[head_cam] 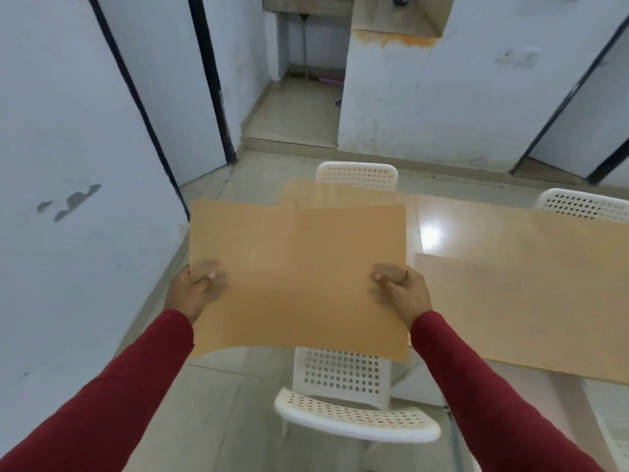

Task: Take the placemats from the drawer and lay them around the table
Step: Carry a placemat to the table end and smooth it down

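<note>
I hold a tan placemat (pixel 299 277) flat in the air in front of me, above a white chair. My left hand (pixel 194 287) pinches its left edge with the thumb on top. My right hand (pixel 401 291) pinches its right edge the same way. A second tan placemat (pixel 343 195) lies on the glossy table (pixel 432 229) just beyond the held one, partly hidden by it. A third tan placemat (pixel 524 308) lies on the table to the right.
A white perforated chair (pixel 350 403) stands directly below the held mat. Two more white chairs (pixel 357 175) (pixel 585 204) stand at the table's far side. White walls and dark-framed doors (pixel 112 131) close in on the left.
</note>
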